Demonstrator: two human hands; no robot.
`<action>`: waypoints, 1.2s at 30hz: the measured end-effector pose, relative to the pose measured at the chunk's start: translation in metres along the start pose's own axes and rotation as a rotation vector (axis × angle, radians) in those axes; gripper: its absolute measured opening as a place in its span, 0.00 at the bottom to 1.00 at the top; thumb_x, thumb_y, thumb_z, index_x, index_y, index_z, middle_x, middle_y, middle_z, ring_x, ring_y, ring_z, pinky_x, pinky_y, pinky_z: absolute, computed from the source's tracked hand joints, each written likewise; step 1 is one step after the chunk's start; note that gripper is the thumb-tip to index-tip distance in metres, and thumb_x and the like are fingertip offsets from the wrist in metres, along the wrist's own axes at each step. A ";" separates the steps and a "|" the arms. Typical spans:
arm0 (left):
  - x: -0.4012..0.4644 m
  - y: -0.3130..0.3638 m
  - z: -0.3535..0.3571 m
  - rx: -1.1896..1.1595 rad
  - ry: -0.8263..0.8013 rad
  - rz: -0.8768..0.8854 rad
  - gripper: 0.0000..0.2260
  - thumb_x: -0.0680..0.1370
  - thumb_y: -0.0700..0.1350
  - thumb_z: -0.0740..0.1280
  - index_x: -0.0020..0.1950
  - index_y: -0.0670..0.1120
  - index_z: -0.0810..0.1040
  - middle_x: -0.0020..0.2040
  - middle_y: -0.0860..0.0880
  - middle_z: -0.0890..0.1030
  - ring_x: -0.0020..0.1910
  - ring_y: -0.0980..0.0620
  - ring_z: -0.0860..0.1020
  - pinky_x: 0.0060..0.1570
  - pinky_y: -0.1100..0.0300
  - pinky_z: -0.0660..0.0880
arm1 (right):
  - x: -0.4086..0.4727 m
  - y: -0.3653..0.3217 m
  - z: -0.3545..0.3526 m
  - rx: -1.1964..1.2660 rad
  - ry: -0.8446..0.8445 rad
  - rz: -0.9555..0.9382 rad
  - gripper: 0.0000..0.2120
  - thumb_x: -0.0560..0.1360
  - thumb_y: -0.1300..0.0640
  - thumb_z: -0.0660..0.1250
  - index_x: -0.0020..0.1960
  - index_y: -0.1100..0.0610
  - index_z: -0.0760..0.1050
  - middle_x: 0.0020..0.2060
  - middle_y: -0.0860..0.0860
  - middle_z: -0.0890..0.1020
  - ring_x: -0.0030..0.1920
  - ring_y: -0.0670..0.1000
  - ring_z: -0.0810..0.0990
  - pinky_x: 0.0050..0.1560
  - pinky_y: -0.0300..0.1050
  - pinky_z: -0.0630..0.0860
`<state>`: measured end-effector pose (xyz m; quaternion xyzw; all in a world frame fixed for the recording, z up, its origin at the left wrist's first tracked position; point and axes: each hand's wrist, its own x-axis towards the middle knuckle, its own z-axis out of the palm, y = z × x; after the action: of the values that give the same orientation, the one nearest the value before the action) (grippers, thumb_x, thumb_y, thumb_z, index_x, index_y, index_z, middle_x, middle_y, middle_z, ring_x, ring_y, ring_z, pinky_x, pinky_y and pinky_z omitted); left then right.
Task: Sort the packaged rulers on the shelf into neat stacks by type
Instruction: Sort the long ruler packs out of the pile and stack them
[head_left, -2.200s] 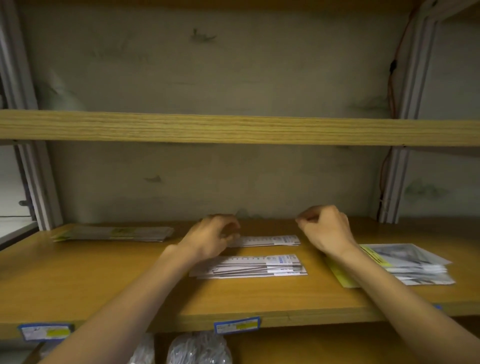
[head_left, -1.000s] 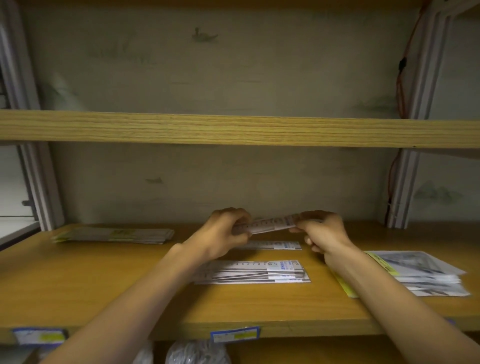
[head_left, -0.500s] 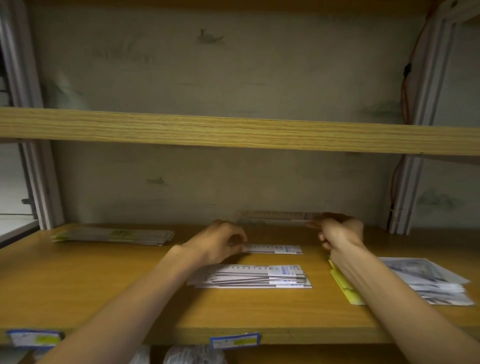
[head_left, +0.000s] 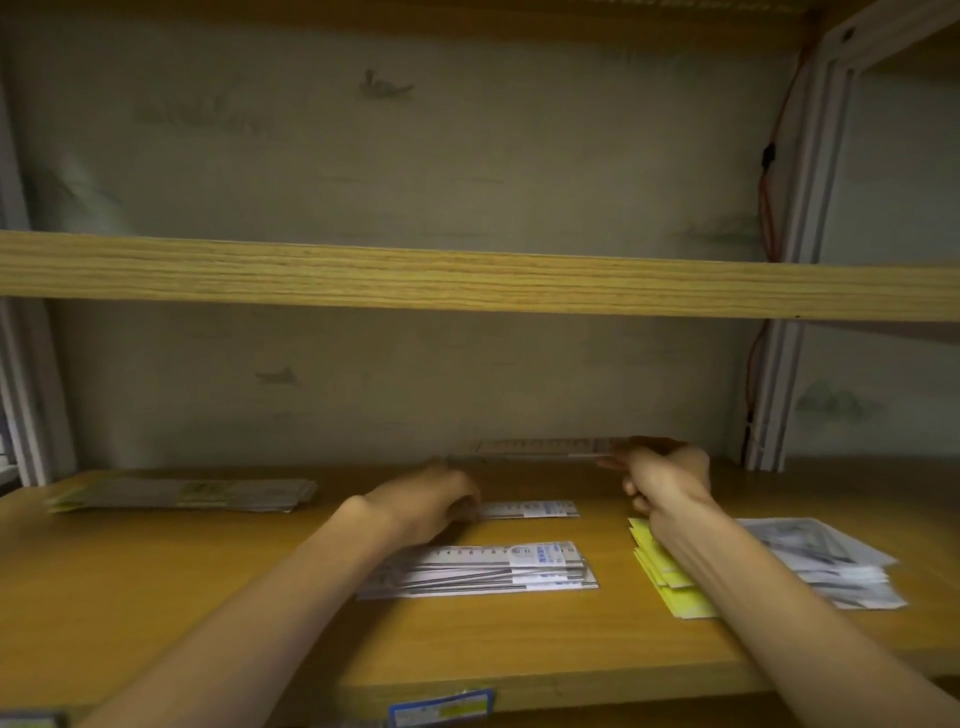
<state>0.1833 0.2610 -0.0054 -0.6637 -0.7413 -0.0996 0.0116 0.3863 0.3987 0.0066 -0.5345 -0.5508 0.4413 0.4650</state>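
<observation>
Nearest the shelf (head_left: 208, 597) edge, a ruler stack (head_left: 483, 571) is lying tidy; behind it, left hand (head_left: 426, 499) is pressing a loose ruler (head_left: 530, 509). Farther back, right hand (head_left: 660, 475) is pinching a raised ruler (head_left: 535, 448); next, probably placing it by type.

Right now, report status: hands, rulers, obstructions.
Right hand pinching one packaged ruler at the shelf's back. Left hand on the single ruler behind the middle stack. Nothing in the way.
</observation>
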 end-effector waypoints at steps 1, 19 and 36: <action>-0.001 0.002 0.000 0.019 -0.012 0.005 0.11 0.82 0.50 0.60 0.60 0.51 0.78 0.57 0.49 0.78 0.54 0.49 0.77 0.54 0.56 0.73 | 0.000 0.001 0.000 0.007 -0.002 0.002 0.08 0.75 0.59 0.68 0.44 0.64 0.82 0.25 0.53 0.75 0.21 0.47 0.66 0.15 0.33 0.58; -0.041 -0.007 -0.007 0.033 0.403 -0.081 0.10 0.79 0.42 0.62 0.59 0.51 0.74 0.49 0.47 0.80 0.44 0.45 0.78 0.40 0.55 0.72 | -0.026 -0.004 0.003 0.034 -0.024 0.035 0.09 0.76 0.59 0.67 0.41 0.61 0.83 0.24 0.52 0.76 0.20 0.46 0.67 0.17 0.34 0.62; -0.075 -0.003 -0.019 -0.007 0.913 -0.138 0.11 0.76 0.37 0.66 0.56 0.47 0.79 0.48 0.46 0.83 0.45 0.42 0.80 0.37 0.54 0.75 | -0.076 0.003 0.000 0.253 -0.244 0.017 0.07 0.76 0.67 0.66 0.53 0.63 0.74 0.33 0.57 0.83 0.18 0.43 0.67 0.16 0.35 0.61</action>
<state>0.1868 0.1837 0.0015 -0.5009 -0.7026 -0.3846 0.3280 0.3862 0.3227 0.0001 -0.4188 -0.5386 0.5726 0.4546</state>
